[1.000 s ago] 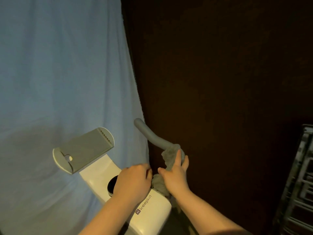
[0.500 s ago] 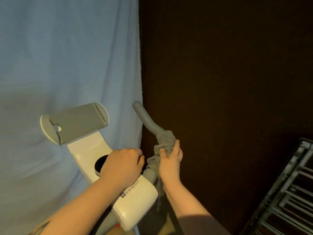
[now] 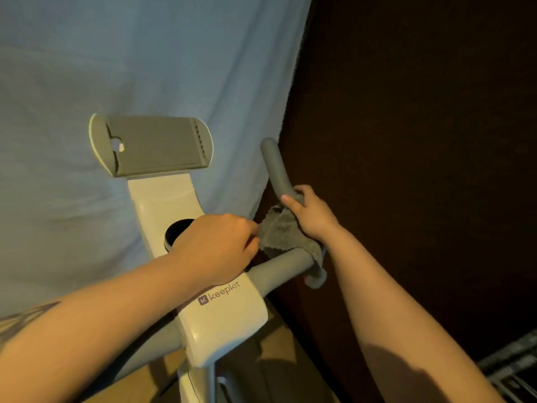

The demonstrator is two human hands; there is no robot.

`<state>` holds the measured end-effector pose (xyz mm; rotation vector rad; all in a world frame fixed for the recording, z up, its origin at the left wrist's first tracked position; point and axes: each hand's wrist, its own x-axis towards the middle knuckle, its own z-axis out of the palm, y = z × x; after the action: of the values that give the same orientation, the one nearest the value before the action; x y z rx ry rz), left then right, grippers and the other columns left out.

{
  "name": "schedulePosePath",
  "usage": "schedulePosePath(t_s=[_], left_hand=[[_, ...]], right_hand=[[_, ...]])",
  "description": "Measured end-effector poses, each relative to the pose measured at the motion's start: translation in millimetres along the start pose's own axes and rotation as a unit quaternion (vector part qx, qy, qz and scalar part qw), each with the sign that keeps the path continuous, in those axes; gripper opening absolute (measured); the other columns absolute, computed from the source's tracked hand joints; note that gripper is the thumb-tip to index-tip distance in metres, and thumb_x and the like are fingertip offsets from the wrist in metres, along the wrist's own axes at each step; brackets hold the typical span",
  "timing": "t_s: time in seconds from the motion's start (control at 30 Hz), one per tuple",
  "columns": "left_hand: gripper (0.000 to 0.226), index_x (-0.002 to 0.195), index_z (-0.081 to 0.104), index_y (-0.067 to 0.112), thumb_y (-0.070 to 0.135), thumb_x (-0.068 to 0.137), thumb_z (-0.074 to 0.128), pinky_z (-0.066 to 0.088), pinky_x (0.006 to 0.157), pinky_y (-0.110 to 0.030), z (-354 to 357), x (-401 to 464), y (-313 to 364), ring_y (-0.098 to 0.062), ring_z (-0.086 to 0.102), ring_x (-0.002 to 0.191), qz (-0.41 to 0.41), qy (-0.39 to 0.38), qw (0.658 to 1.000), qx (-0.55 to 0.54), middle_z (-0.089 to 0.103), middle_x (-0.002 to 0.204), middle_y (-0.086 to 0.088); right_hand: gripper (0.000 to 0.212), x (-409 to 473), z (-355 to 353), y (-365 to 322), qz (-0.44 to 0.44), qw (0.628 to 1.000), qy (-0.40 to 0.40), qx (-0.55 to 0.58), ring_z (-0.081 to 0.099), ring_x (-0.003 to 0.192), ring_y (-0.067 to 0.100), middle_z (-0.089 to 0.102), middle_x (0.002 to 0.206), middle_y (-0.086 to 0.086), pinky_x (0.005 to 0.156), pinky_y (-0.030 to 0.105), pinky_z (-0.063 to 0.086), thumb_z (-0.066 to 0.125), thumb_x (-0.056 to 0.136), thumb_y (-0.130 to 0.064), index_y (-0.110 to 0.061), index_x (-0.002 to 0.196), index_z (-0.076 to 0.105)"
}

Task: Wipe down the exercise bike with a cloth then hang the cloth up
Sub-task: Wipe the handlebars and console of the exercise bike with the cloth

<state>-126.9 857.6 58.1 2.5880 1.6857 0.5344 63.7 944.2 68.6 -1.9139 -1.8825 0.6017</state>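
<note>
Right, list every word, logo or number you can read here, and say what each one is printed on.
"keepkit", after a small square logo with a white "K": printed on the glossy white plastic centre housing of the exercise bike, between the grey foam handlebars.
Nothing readable on the grey ribbed tablet holder or the grey cloth.

A home room: exercise bike (image 3: pixel 223 312) by a hung sheet (image 3: pixel 145 68) and drying rack (image 3: pixel 511 370).

Grey cloth (image 3: pixel 279 231) draped over bike handlebar (image 3: pixel 280 264)
</note>
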Motion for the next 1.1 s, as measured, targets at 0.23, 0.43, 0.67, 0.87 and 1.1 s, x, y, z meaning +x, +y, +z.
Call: schedulePosePath(t_s=[0.23, 0.43, 0.67, 0.87, 1.1], left_hand=[[0.027, 0.094, 0.064, 0.029, 0.041, 0.098, 0.04, 0.054, 0.069, -0.037, 1.9, 1.2, 0.7, -0.014, 0.06, 0.073, -0.002, 0.0, 1.0, -0.016, 0.065, 0.087, 0.007], [0.027, 0.094, 0.065, 0.032, 0.043, 0.097, 0.04, 0.053, 0.066, -0.032, 1.5, -0.3, -1.4, -0.013, 0.06, 0.072, -0.019, -0.003, 1.0, -0.012, 0.067, 0.088, 0.007], [0.026, 0.093, 0.064, 0.03, 0.041, 0.097, 0.041, 0.047, 0.058, -0.028, 1.1, 4.0, 0.2, -0.012, 0.057, 0.068, -0.013, -0.018, 1.0, -0.002, 0.066, 0.085, 0.006], [0.028, 0.088, 0.062, 0.028, 0.041, 0.097, 0.039, 0.054, 0.063, -0.037, 2.3, -1.4, 2.7, -0.015, 0.058, 0.066, -0.007, -0.014, 1.0, -0.006, 0.063, 0.078, 0.004], [0.03, 0.087, 0.062, 0.026, 0.037, 0.098, 0.037, 0.049, 0.059, -0.034, 0.7, -5.2, 2.2, -0.017, 0.058, 0.067, 0.012, -0.018, 1.0, -0.006, 0.063, 0.079, 0.003]], right_hand=[[0.072, -20.6, 9.9, 7.2, 0.109, 0.994, 0.025, -0.004, 0.053, 0.118, 0.028, 0.05, 0.136, 0.009, 0.088, 0.038, 0.045, 0.061, 0.091, -0.043, -0.016, 0.146, 0.024], [0.067, -29.4, 15.4, 3.9, 0.112, 0.99, 0.06, 0.064, 0.055, 0.115, 0.029, 0.053, 0.131, 0.008, 0.084, 0.038, 0.046, 0.064, 0.089, -0.04, -0.018, 0.142, 0.03], [0.058, -29.8, 21.2, 8.6, 0.19, 0.925, 0.096, 0.314, 0.063, 0.101, 0.026, 0.064, 0.111, 0.008, 0.091, 0.047, 0.053, 0.074, 0.081, -0.015, -0.013, 0.134, 0.049], [0.074, -60.9, 59.4, 2.8, 0.262, 0.768, 0.226, 0.54, 0.058, 0.113, 0.028, 0.054, 0.123, 0.011, 0.097, 0.046, 0.051, 0.07, 0.087, -0.015, -0.012, 0.146, 0.026], [0.079, -83.0, 65.2, -13.3, 0.228, 0.837, 0.247, 0.432, 0.05, 0.121, 0.032, 0.041, 0.139, 0.014, 0.095, 0.039, 0.045, 0.065, 0.092, -0.021, -0.017, 0.152, 0.014]])
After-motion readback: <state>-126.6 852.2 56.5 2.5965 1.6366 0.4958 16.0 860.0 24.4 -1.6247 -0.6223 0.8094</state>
